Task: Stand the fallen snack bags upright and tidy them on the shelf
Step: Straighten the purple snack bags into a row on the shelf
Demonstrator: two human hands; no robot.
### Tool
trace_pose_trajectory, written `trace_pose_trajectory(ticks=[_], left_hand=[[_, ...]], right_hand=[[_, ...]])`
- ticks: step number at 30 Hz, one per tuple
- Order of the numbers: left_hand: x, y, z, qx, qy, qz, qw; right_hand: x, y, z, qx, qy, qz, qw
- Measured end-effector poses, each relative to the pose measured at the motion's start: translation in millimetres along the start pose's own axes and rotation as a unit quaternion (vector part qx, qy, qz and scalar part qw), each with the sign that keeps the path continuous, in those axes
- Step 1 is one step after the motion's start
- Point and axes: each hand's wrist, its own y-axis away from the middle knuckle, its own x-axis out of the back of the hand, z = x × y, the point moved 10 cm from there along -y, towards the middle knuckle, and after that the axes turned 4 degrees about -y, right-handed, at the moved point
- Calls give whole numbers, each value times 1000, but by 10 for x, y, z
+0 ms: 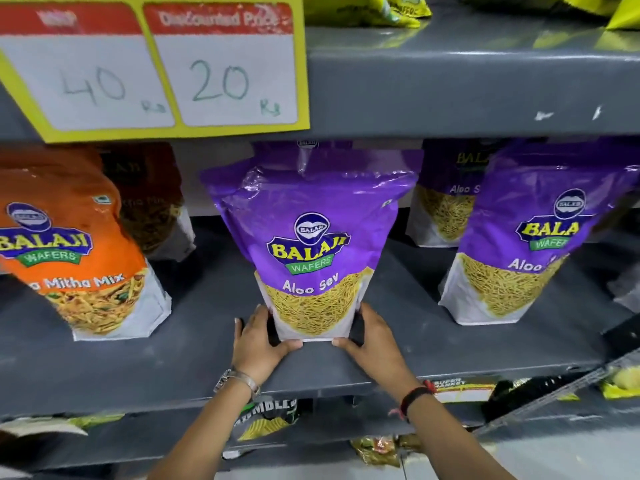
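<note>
A purple Aloo Sev bag (311, 237) stands upright in the middle of the grey shelf (173, 358). My left hand (259, 341) holds its lower left corner and my right hand (372, 337) holds its lower right corner, thumbs at the bag's base. To the right stands another purple Aloo Sev bag (530, 244), with a third one (446, 199) behind it. An orange Mitha Mix bag (79, 251) stands at the left, leaning slightly, with a darker bag (152, 202) behind it.
A yellow price sign (156, 67) reading 40 and 20 hangs from the shelf above. Yellow bags (398, 8) lie on the top shelf. More snack packets (266, 420) sit on the shelf below. Bare shelf shows between the bags.
</note>
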Motion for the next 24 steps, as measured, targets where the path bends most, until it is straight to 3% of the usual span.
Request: trace_pose_trajectory(ticks=[14, 17, 21, 24], left_hand=[[24, 79, -6, 10, 35, -8, 999], [45, 155, -13, 0, 122, -18, 992], [294, 402, -180, 36, 176, 67, 982], [592, 558, -317, 46, 165, 138, 976]], right_hand=[[31, 65, -32, -1, -12, 0, 1000], [188, 229, -38, 4, -36, 70, 997], [414, 584, -200, 50, -65, 192, 978], [282, 716, -483, 98, -75, 183, 975]])
